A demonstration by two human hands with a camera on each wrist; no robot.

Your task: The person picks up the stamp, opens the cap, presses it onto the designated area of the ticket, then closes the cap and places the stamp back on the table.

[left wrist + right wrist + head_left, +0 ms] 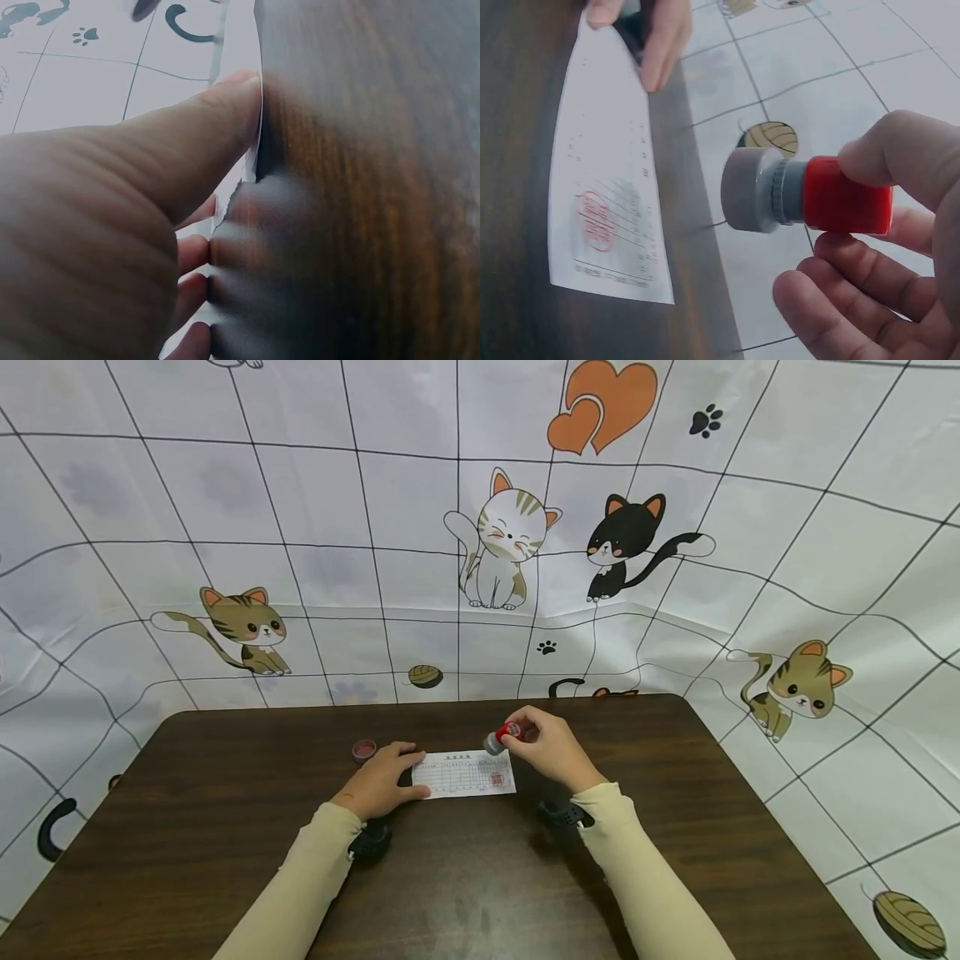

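**Okay, paper (457,770) pinned at one end, stamp (512,730) up in the air by the other**

Starting far left, a little round tin (363,750) with something reddish inside sits just beside my left hand (381,781). That hand is spread, thumb and fingertips apart, pressing on the paper's left end rather than gripping it. That end looks ragged from the left wrist cam.

The paper is on the dark table (247,843), long side running left to right in front of me, with a printed grid and a red mark (497,779) near its right end.

Then the stamp: red handle, round grey end, tilted so its long axis slants down and left from my fingers. The right wrist cam shows it clear of the paper. Can't tell if the grey bit is a cap or the inky face.

Furthest right, my right hand (551,752) has thumb and finger pinched on the red handle. I reckon it all turns on that gap: paper down and to the left, right hand closer to the mark.
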